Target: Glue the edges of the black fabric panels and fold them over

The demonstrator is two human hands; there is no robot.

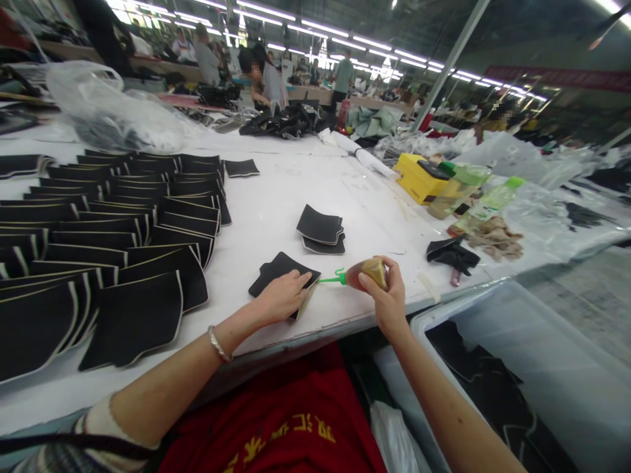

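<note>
My left hand (284, 295) rests on a black fabric piece (276, 270) near the table's front edge, its fingers lying flat over the right side. In my right hand (389, 295) is a squeeze bottle (367, 272) of amber liquid, tipped sideways. Its thin green nozzle (332, 279) points left and reaches the edge of the black piece beside my left fingertips. Just behind lie a few stacked black pieces (320, 225).
Rows of overlapping black pieces (138, 315) cover the table's left. At the right are a yellow box (418, 180), bottles (486, 207), a brown cloth (495, 238) and a black cloth (451, 255). A plastic bin (552, 328) stands by the front edge. People work behind.
</note>
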